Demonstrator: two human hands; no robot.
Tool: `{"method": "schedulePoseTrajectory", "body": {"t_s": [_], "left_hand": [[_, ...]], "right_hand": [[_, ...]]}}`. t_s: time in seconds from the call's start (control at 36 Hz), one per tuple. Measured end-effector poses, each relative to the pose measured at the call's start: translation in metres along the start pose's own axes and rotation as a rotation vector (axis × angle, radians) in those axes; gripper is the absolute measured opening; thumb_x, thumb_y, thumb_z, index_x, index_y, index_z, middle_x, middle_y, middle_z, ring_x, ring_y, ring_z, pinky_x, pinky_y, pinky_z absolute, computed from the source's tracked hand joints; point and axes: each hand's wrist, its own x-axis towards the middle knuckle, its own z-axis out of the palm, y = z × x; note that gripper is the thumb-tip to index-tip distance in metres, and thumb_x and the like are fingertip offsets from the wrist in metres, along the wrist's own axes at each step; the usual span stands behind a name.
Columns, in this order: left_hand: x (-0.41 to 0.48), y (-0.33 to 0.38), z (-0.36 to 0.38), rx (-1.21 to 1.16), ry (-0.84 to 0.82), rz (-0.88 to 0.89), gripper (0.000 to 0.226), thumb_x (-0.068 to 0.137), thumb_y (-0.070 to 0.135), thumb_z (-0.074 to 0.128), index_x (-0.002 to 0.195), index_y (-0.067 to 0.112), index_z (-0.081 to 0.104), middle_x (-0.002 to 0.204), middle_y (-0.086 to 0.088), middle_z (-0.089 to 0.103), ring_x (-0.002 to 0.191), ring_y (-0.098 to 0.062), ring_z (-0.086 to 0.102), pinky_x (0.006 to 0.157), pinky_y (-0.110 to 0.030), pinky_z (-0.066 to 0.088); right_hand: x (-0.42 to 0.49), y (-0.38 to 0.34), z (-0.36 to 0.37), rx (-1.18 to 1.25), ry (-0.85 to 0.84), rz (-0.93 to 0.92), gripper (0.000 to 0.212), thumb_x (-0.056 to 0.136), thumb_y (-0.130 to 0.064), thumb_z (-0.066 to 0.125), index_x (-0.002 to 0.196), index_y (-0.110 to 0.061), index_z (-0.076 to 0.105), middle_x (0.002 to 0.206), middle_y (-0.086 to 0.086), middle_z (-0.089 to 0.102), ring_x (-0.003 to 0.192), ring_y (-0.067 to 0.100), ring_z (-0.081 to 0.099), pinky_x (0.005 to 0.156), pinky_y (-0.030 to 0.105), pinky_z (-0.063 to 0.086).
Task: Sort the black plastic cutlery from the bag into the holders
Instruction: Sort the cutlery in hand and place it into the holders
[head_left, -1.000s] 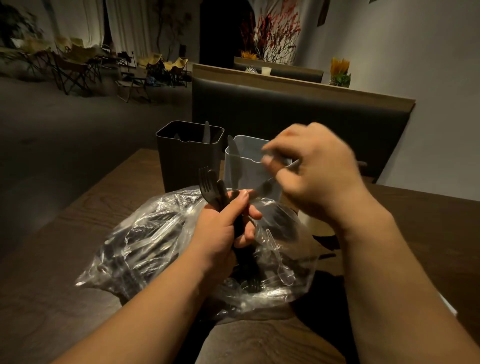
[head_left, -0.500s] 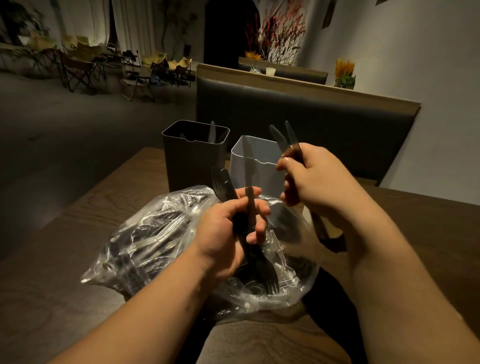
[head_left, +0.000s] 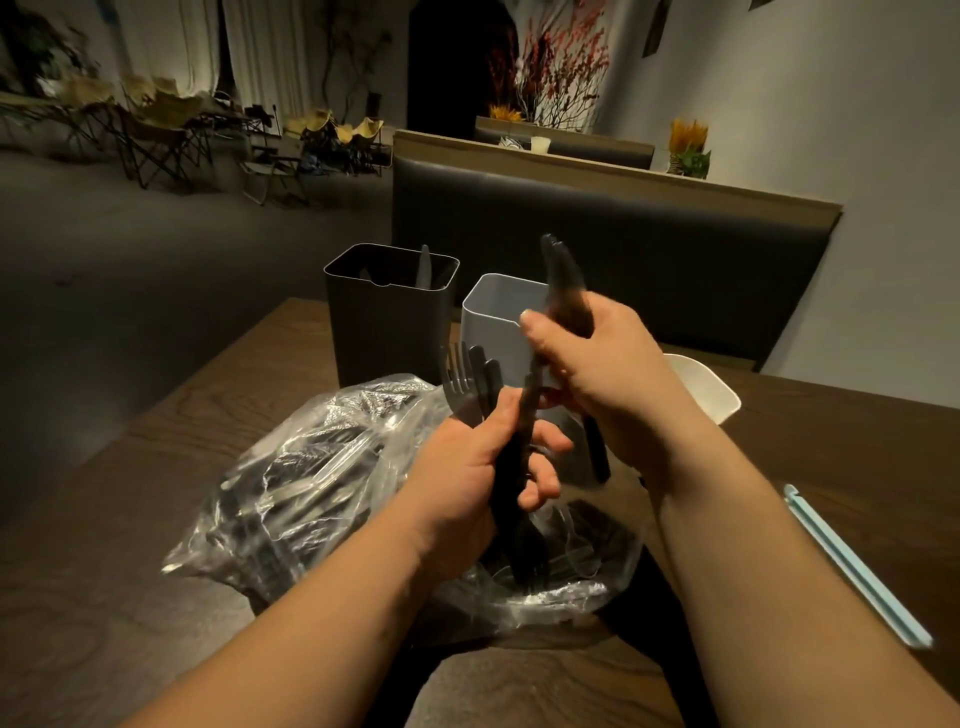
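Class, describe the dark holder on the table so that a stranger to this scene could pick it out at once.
Start at the dark wooden table and look past the clear plastic bag to the holders on its far side. The dark holder is the leftmost, beside the pale grey holder. It alone is near-black, with one cutlery tip showing above its rim.
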Motion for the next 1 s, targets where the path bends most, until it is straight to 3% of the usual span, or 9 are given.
{"method": "schedulePoseTrajectory", "body": {"t_s": [0.11, 0.22, 0.31, 0.39, 0.47, 0.56, 0.67, 0.72, 1.0], "left_hand": [[0.000, -0.001, 0.000, -0.046, -0.021, 0.016, 0.041, 0.095, 0.039, 0.048, 0.115, 0.011, 0.069, 0.088, -0.012, 0.069, 0.064, -0.019, 0.064, 0.052, -0.023, 0.050], [0.000, -0.002, 0.000, -0.034, -0.034, 0.017, 0.043, 0.092, 0.040, 0.047, 0.120, 0.012, 0.064, 0.087, -0.011, 0.070, 0.066, -0.020, 0.065, 0.052, -0.025, 0.052], [0.001, -0.002, 0.001, -0.043, -0.011, 0.029, 0.042, 0.090, 0.040, 0.049, 0.119, 0.013, 0.064, 0.089, -0.010, 0.071, 0.065, -0.018, 0.063, 0.051, -0.026, 0.052], [0.005, -0.002, -0.002, -0.035, 0.043, 0.035, 0.037, 0.093, 0.039, 0.047, 0.112, 0.013, 0.066, 0.087, -0.007, 0.070, 0.058, -0.015, 0.058, 0.047, -0.024, 0.046], [0.007, -0.003, -0.004, -0.036, 0.094, 0.019, 0.035, 0.099, 0.038, 0.044, 0.112, 0.011, 0.064, 0.082, -0.005, 0.062, 0.049, -0.012, 0.047, 0.044, -0.022, 0.035], [0.007, 0.000, -0.006, -0.069, 0.129, 0.006, 0.033, 0.102, 0.037, 0.044, 0.110, 0.011, 0.062, 0.075, -0.002, 0.057, 0.049, -0.011, 0.041, 0.039, -0.019, 0.032], [0.008, 0.002, -0.006, -0.104, 0.159, 0.002, 0.030, 0.105, 0.035, 0.041, 0.106, 0.012, 0.060, 0.069, 0.000, 0.054, 0.048, -0.009, 0.039, 0.039, -0.018, 0.025], [0.009, 0.002, -0.005, -0.133, 0.190, 0.016, 0.028, 0.105, 0.033, 0.042, 0.104, 0.011, 0.059, 0.067, 0.000, 0.052, 0.046, -0.008, 0.037, 0.038, -0.018, 0.024], [0.014, 0.002, -0.008, -0.177, 0.286, -0.004, 0.025, 0.104, 0.033, 0.046, 0.094, 0.014, 0.058, 0.060, 0.002, 0.048, 0.042, -0.008, 0.036, 0.038, -0.018, 0.020]], "right_hand": [[0.004, 0.001, 0.000, 0.151, 0.106, 0.058, 0.014, 0.105, -0.029, 0.049, 0.105, -0.017, 0.056, 0.072, 0.002, 0.071, 0.060, 0.014, 0.067, 0.052, 0.026, 0.055], [0.005, -0.001, -0.002, 0.286, 0.106, 0.097, 0.025, 0.108, -0.025, 0.040, 0.119, -0.006, 0.053, 0.069, 0.003, 0.072, 0.074, 0.021, 0.075, 0.067, 0.031, 0.062], [0.009, -0.011, -0.012, 0.459, 0.152, 0.036, 0.017, 0.108, -0.019, 0.040, 0.112, -0.017, 0.056, 0.081, 0.003, 0.073, 0.075, 0.022, 0.075, 0.068, 0.034, 0.062], [0.018, -0.022, -0.014, 0.586, 0.271, 0.015, 0.017, 0.106, -0.024, 0.047, 0.110, -0.024, 0.063, 0.073, -0.004, 0.068, 0.059, 0.012, 0.063, 0.060, 0.028, 0.054], [0.035, -0.029, -0.012, 0.689, 0.345, -0.008, 0.021, 0.103, -0.031, 0.052, 0.113, -0.018, 0.066, 0.065, -0.004, 0.057, 0.051, 0.008, 0.048, 0.049, 0.022, 0.040], [0.056, -0.042, -0.010, 0.792, 0.347, -0.044, 0.028, 0.099, -0.039, 0.058, 0.103, -0.011, 0.061, 0.058, -0.004, 0.047, 0.046, 0.008, 0.035, 0.043, 0.022, 0.027], [0.080, -0.057, 0.008, 0.848, 0.217, -0.048, 0.046, 0.097, -0.055, 0.054, 0.067, -0.020, 0.047, 0.055, -0.005, 0.035, 0.047, 0.010, 0.027, 0.044, 0.024, 0.020], [0.090, -0.061, 0.024, 0.851, 0.188, -0.052, 0.052, 0.098, -0.055, 0.051, 0.059, -0.022, 0.043, 0.053, -0.005, 0.032, 0.046, 0.012, 0.025, 0.045, 0.026, 0.020], [0.131, -0.078, 0.075, 0.854, 0.304, 0.037, 0.045, 0.098, -0.050, 0.056, 0.069, -0.016, 0.050, 0.047, -0.004, 0.036, 0.036, 0.010, 0.030, 0.036, 0.023, 0.025]]}}
